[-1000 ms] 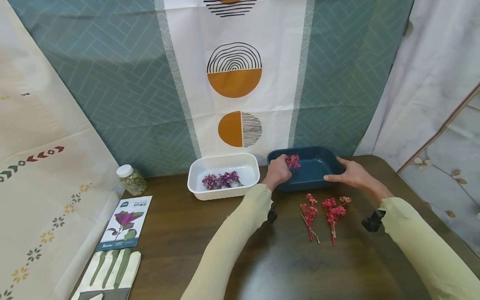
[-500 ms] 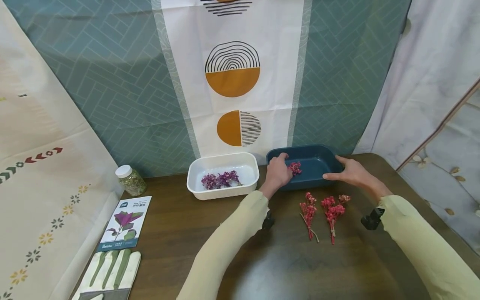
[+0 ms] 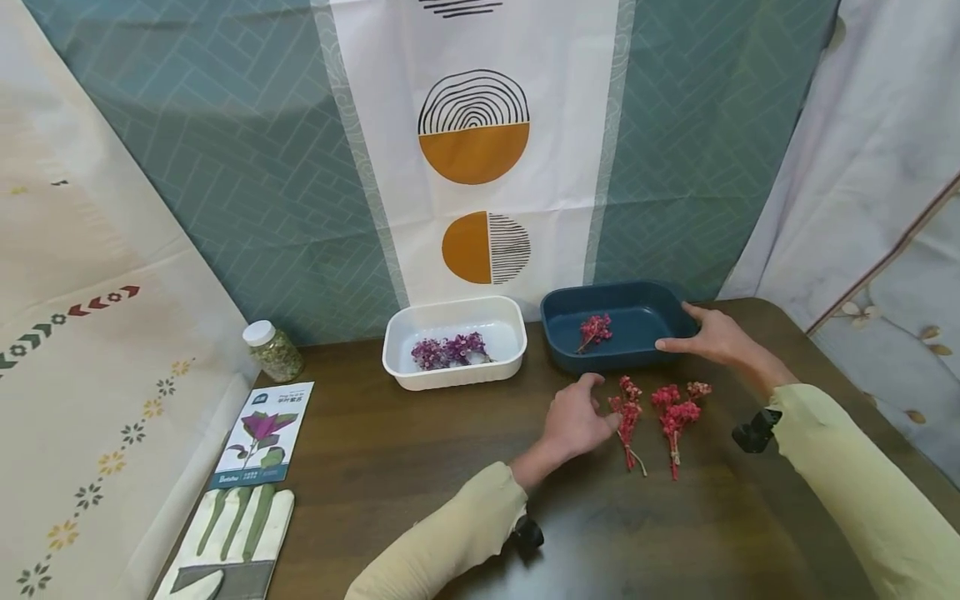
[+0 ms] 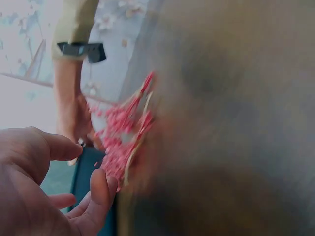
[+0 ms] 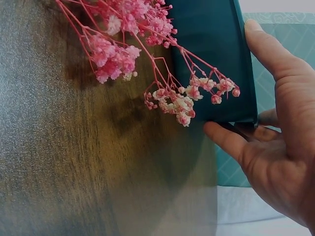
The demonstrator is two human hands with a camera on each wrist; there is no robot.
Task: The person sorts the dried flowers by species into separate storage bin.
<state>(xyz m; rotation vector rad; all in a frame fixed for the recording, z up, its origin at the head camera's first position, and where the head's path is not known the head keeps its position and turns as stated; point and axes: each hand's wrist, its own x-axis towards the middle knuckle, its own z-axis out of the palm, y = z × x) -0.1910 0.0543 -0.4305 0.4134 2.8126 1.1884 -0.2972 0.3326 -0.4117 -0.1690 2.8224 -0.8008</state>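
With nothing in its spread fingers, my left hand (image 3: pixel 573 421) is over the table beside the nearer-left sprig of dried pink flowers (image 3: pixel 627 408); in the left wrist view its fingertips overlap the blossoms (image 4: pixel 115 157). A second pink bunch (image 3: pixel 675 417) lies to the right of that one. At the back, my right hand (image 3: pixel 716 337) holds the right end of a dark blue rectangular dish (image 3: pixel 641 321), thumb and fingers on either side of its corner, as the right wrist view shows. Inside the dish lies one pink sprig (image 3: pixel 595 329).
Left of the blue dish stands a white dish (image 3: pixel 408 379) holding purple dried flowers (image 3: pixel 450 350). Along the table's left side are a lidded jar (image 3: pixel 276 354), a plant picture packet (image 3: pixel 262 433) and a work glove (image 3: pixel 232 533). Patterned cloth (image 3: pixel 480 250) hangs behind.
My left hand has let go of a pink sprig inside the blue dish and drawn back toward the flowers on the table. My right hand stays at the dish's end.
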